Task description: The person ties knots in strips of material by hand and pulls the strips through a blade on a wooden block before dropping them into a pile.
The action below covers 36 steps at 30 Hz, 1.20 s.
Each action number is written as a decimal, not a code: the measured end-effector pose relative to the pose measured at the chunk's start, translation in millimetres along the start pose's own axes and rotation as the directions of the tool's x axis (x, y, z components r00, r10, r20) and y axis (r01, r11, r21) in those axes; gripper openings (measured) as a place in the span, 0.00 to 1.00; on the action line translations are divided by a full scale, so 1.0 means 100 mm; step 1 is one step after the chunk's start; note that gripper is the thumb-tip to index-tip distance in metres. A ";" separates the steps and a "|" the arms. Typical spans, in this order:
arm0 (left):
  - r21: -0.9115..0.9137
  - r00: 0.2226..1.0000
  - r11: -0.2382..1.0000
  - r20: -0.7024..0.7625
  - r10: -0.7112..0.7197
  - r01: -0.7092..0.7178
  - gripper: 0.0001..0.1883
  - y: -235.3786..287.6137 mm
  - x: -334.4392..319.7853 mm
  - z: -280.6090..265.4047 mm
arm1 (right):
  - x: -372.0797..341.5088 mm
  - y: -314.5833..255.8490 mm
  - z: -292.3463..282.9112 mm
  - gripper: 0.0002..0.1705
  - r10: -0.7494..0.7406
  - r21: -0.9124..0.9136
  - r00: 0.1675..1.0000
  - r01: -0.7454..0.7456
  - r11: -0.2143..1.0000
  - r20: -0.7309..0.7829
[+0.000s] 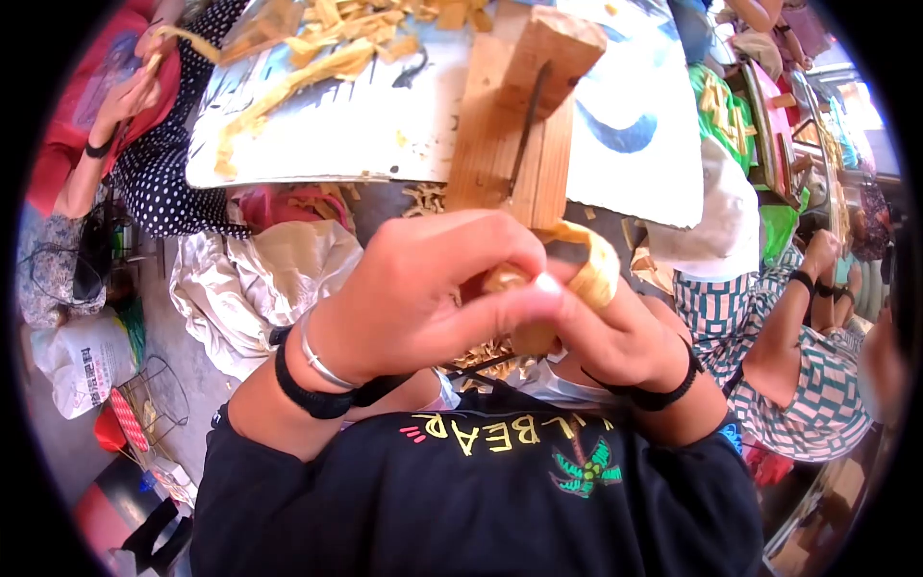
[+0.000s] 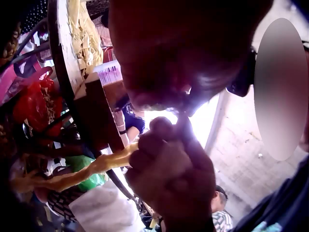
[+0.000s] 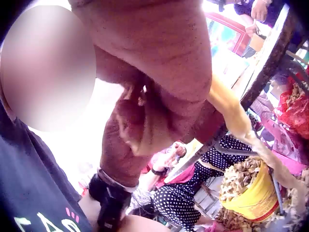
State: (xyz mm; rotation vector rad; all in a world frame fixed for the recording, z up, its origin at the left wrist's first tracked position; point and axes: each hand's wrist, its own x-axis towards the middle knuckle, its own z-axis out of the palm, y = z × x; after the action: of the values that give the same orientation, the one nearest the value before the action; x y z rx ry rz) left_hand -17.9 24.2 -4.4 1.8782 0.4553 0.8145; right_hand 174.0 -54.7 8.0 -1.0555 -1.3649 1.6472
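Observation:
Close in front of the chest, my left hand (image 1: 423,284) and right hand (image 1: 630,332) meet over a long pale-yellow strip (image 1: 594,272). The left fingers curl round a rolled part of it, thumb pressing toward the right hand. My right fingers also grip the strip, which loops over that hand. In the left wrist view a length of the strip (image 2: 96,166) trails away from the hands; the right wrist view shows this strip (image 3: 234,113) hanging too. Just beyond the hands stands a wooden block stand (image 1: 481,144) with a dark metal rod. The palms hide part of the grip.
A white tabletop (image 1: 317,144) carries yellow shavings (image 1: 336,67) and the stand. Other people sit at both sides, one in a polka-dot garment (image 1: 159,183). Low down are a yellow bag (image 3: 253,193) of pale pieces, a red bag (image 2: 38,104) and crumpled white cloth (image 1: 260,288).

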 end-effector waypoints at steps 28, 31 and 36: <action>-0.102 0.970 0.986 -0.219 0.109 -0.133 0.14 0.10 -0.12 0.34 | 0.08 0.26 0.09 0.15 -0.379 -0.488 0.765 0.097 0.867 -0.521; -0.098 0.935 0.994 -0.354 0.004 -0.042 0.14 0.04 -0.10 0.24 | 0.07 0.21 0.07 0.17 -0.433 -0.493 0.795 0.198 0.847 -0.424; -0.044 0.992 0.996 -0.091 -0.087 0.083 0.09 0.02 -0.05 0.15 | -0.02 0.20 0.08 0.17 -0.430 -0.436 0.873 0.302 0.848 -0.231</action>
State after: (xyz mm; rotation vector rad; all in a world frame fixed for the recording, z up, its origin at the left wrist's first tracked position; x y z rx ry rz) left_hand -10.8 9.8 -8.2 1.7768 0.5696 0.8505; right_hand 166.7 -62.9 -10.7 -1.1317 -1.5865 0.8920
